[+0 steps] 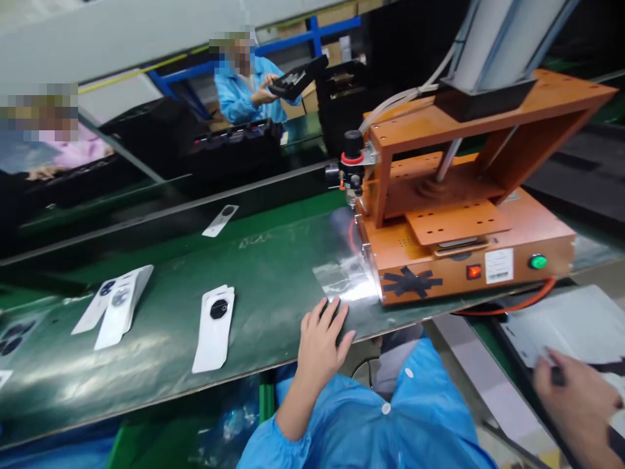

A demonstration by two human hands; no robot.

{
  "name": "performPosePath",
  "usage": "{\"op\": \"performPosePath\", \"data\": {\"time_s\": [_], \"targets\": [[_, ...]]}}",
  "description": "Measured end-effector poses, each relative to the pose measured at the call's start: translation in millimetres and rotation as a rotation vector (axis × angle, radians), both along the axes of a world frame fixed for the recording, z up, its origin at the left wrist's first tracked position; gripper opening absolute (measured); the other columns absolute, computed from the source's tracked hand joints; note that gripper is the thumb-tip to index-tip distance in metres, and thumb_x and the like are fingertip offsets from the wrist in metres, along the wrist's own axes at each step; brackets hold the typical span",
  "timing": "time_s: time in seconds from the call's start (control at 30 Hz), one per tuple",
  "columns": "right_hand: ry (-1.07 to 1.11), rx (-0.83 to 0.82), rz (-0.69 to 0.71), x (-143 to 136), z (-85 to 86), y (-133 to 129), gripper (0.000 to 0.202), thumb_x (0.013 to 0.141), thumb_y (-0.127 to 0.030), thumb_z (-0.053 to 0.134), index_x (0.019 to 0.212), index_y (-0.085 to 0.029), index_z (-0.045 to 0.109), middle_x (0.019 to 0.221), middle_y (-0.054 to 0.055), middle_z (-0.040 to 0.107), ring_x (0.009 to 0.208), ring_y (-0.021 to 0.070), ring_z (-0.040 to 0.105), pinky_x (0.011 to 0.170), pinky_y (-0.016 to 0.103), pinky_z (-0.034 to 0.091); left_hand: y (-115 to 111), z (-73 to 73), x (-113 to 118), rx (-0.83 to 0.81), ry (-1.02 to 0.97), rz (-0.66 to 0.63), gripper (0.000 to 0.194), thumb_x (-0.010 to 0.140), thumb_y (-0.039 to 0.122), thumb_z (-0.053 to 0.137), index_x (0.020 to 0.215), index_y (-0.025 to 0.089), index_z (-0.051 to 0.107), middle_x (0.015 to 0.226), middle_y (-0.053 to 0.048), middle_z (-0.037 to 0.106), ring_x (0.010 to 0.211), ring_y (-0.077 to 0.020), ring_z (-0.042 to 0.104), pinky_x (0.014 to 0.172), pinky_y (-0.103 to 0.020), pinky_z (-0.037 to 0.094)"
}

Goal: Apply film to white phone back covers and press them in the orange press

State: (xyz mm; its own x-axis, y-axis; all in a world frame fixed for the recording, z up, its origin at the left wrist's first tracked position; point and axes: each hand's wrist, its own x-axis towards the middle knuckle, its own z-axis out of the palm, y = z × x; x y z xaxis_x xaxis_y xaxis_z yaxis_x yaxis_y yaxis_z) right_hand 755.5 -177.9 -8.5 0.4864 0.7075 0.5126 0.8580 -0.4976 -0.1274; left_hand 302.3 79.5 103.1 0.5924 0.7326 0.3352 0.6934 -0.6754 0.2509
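My left hand (322, 342) lies on the front edge of the green bench top, fingers spread and holding nothing. It is nearest to a clear plastic sheet (342, 277) beside the orange press (469, 260). At the far right, my right hand (576, 397) is blurred, its fingers curled at the edge of a pale, film-covered panel (566, 319). Something dark shows between thumb and fingers, too smeared to name. Left of my left hand lies a small stack of white cards (212, 342) with a black round disc on top.
More white cards (117, 319) lie fanned out further left, and a single card (221, 220) sits near the back. An orange hose (517, 307) runs below the press front. Across the bench, a co-worker in blue (249, 91) holds a black tray (299, 77).
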Motion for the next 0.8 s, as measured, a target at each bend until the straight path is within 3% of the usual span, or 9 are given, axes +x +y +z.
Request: {"op": "performPosePath", "data": {"time_s": [0.07, 0.2, 0.27, 0.33, 0.4, 0.47, 0.57, 0.67, 0.8], "targets": [[0.065, 0.076, 0.301, -48, 7.7, 42, 0.029, 0.087, -0.032, 0.063, 0.114, -0.03, 0.073, 0.087, 0.014, 0.074, 0.074, 0.0318, 0.07, 0.068, 0.047, 0.053, -7, 2.3, -5, -0.025, 0.03, -0.019, 0.051, 0.096, 0.036, 0.062, 0.145, 0.025, 0.054, 0.149, -0.012, 0.057, 0.142, -0.0358, 0.044, 0.108, -0.054, 0.04], [0.137, 0.232, 0.83, -144, 45.5, 109, 0.043, 0.083, -0.013, 0.068, 0.121, -0.032, 0.068, 0.09, 0.005, 0.075, 0.076, 0.0224, 0.07, 0.07, 0.038, 0.057, -15, 12.5, -25, -0.118, -0.024, -0.106, 0.045, 0.095, 0.035, 0.063, 0.138, 0.023, 0.061, 0.148, -0.013, 0.058, 0.141, -0.0337, 0.046, 0.109, -0.053, 0.042], [0.183, 0.268, 0.989, -181, 67.8, 132, 0.043, 0.084, -0.009, 0.066, 0.122, -0.028, 0.067, 0.09, 0.005, 0.074, 0.077, 0.0204, 0.069, 0.068, 0.036, 0.057, 1, 21.3, -32, -0.155, -0.12, -0.103, 0.033, 0.097, 0.034, 0.062, 0.127, 0.023, 0.068, 0.141, -0.012, 0.063, 0.133, -0.0285, 0.055, 0.107, -0.047, 0.046], [0.229, 0.289, 1.105, -210, 86.3, 151, 0.043, 0.085, -0.008, 0.063, 0.124, -0.025, 0.065, 0.09, 0.005, 0.073, 0.078, 0.0193, 0.067, 0.068, 0.035, 0.056, 37, 28.4, -31, -0.148, -0.224, -0.01, 0.022, 0.099, 0.029, 0.059, 0.112, 0.022, 0.074, 0.128, -0.011, 0.07, 0.12, -0.0231, 0.063, 0.103, -0.041, 0.049], [0.264, 0.292, 1.196, -233, 99.4, 166, 0.043, 0.086, -0.006, 0.062, 0.125, -0.023, 0.064, 0.09, 0.005, 0.073, 0.078, 0.0187, 0.065, 0.067, 0.034, 0.055, 85, 29.7, -23, -0.101, -0.275, 0.146, 0.02, 0.098, 0.029, 0.06, 0.104, 0.018, 0.076, 0.12, -0.013, 0.072, 0.115, -0.0238, 0.064, 0.102, -0.042, 0.048], [0.282, 0.3, 1.251, -251, 107.8, 176, 0.042, 0.085, -0.005, 0.062, 0.124, -0.021, 0.063, 0.09, 0.006, 0.072, 0.078, 0.0186, 0.064, 0.066, 0.034, 0.053, 131, 24.7, -10, -0.087, -0.308, 0.246, 0.032, 0.096, 0.036, 0.063, 0.112, 0.01, 0.073, 0.128, -0.02, 0.068, 0.119, -0.0285, 0.061, 0.103, -0.05, 0.045], [0.309, 0.324, 1.272, -266, 114.5, 184, 0.039, 0.086, -0.003, 0.06, 0.121, -0.02, 0.063, 0.089, 0.006, 0.071, 0.077, 0.0182, 0.062, 0.065, 0.033, 0.051, 172, 13.3, 6, -0.096, -0.366, 0.31, 0.041, 0.093, 0.04, 0.064, 0.108, 0.004, 0.072, 0.129, -0.025, 0.068, 0.126, -0.0317, 0.056, 0.103, -0.055, 0.04], [0.351, 0.321, 1.247, -268, 119.6, 185, 0.035, 0.086, -0.003, 0.058, 0.117, -0.02, 0.063, 0.089, 0.006, 0.07, 0.076, 0.0177, 0.061, 0.065, 0.033, 0.05, 178, 8.0, 12, -0.108, -0.443, 0.34, 0.025, 0.089, 0.031, 0.071, 0.097, 0.007, 0.075, 0.12, -0.021, 0.072, 0.122, -0.0301, 0.059, 0.104, -0.053, 0.04], [0.373, 0.243, 1.197, -265, 139.5, 192, 0.032, 0.088, -0.006, 0.057, 0.116, -0.021, 0.064, 0.093, 0.007, 0.07, 0.078, 0.0184, 0.061, 0.067, 0.034, 0.05, 150, 18.4, 12, -0.157, -0.542, 0.31, 0.009, 0.089, 0.02, 0.07, 0.096, 0.014, 0.073, 0.107, -0.012, 0.076, 0.095, -0.02, 0.07, 0.087, -0.035, 0.053]]}}
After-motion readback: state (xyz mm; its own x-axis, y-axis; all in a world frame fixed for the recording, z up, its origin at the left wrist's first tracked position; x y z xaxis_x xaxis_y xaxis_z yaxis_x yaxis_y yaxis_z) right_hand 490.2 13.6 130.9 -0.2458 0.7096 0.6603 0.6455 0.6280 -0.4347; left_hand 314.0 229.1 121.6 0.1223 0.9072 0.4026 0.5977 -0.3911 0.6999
